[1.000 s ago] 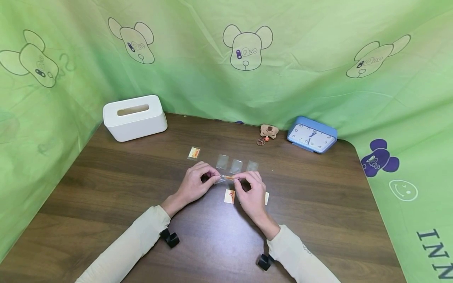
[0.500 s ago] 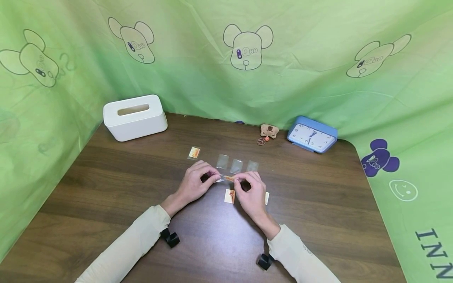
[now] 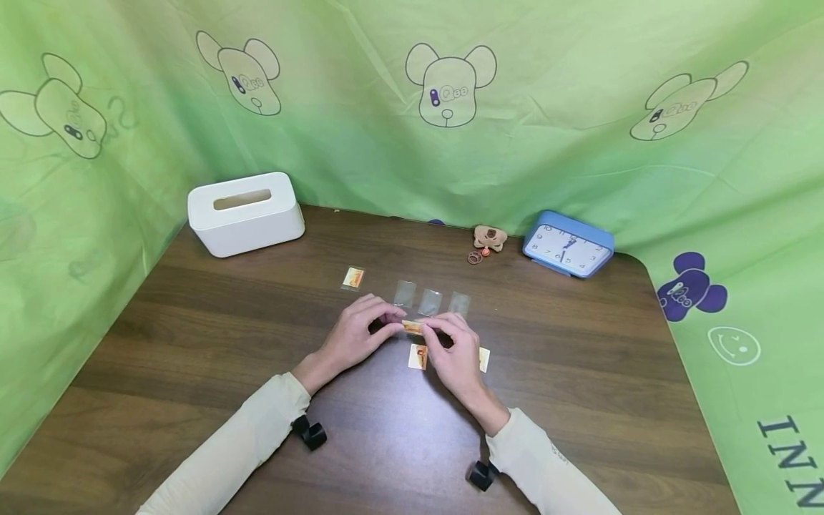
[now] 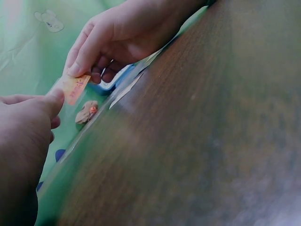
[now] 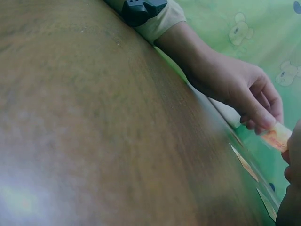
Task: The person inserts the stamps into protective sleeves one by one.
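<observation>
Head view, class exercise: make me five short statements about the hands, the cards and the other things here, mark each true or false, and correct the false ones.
1. The left hand and right hand both grip one printed card. True.
2. Three clear sleeves lie in a row beyond the hands. True.
3. The white box stands to the right of the blue clock. False: the white box is at the left, the blue clock at the right.
4. A brown trinket lies between the white box and the blue clock. True.
5. Every loose card lies beyond the hands. False: one loose card lies on the near side of the held one.
</observation>
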Demonstrator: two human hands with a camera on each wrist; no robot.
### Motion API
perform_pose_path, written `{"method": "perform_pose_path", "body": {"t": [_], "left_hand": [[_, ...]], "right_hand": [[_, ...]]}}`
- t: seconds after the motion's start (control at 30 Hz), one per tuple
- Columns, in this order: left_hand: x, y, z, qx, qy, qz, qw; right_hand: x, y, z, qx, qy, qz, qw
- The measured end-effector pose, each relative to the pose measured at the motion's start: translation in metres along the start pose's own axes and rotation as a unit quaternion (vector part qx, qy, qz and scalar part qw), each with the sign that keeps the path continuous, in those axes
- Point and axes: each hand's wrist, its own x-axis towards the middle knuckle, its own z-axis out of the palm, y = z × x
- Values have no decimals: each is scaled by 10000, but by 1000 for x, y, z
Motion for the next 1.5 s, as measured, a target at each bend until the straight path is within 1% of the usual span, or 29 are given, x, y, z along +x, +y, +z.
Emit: {"method": "perform_pose_path", "body": {"t": [0.07, 0.13, 0.3, 0.43, 0.6, 0.73, 0.83, 0.93, 1.07, 1.2, 1.27, 1.33, 1.5], "left_hand": [[0, 0, -1, 101, -39, 129, 9999], [0, 1, -2, 322, -78, 283, 9991], [0, 2, -3, 952, -141, 674, 9931], [-2, 5, -2, 1125, -101, 827, 9902], [-3, 8, -1, 1123, -52, 758, 9908], [-3, 7, -1, 922, -33, 675, 9934], [-4, 7, 0, 734, 2, 658, 9951], [-3, 6, 2, 644, 48, 677, 9956], [-3, 5, 3, 553, 78, 715, 9959], [-4, 2, 4, 403, 151, 719, 9965], [-4, 1, 4, 365, 224, 670, 9968], [-4, 1, 4, 346, 314, 589, 9972], [-3, 5, 2, 407, 431, 389, 9975]], "right_hand": [[-1, 2, 0, 23, 110, 19, 9999], [-1, 2, 0, 36, 222, 128, 9997], [1, -3, -2, 153, 395, 493, 9979], [1, -4, -2, 210, 448, 611, 9969], [1, -4, -1, 287, 434, 582, 9969], [1, -7, 1, 223, 435, 539, 9973], [2, -9, 4, 180, 533, 552, 9969], [2, -9, 6, 159, 617, 573, 9963], [2, -9, 5, 300, 608, 615, 9958], [1, -9, 3, 561, 624, 711, 9939], [2, -8, 3, 636, 684, 735, 9929], [2, -8, 3, 593, 758, 735, 9926], [5, -16, 3, 368, 842, 539, 9943]]}}
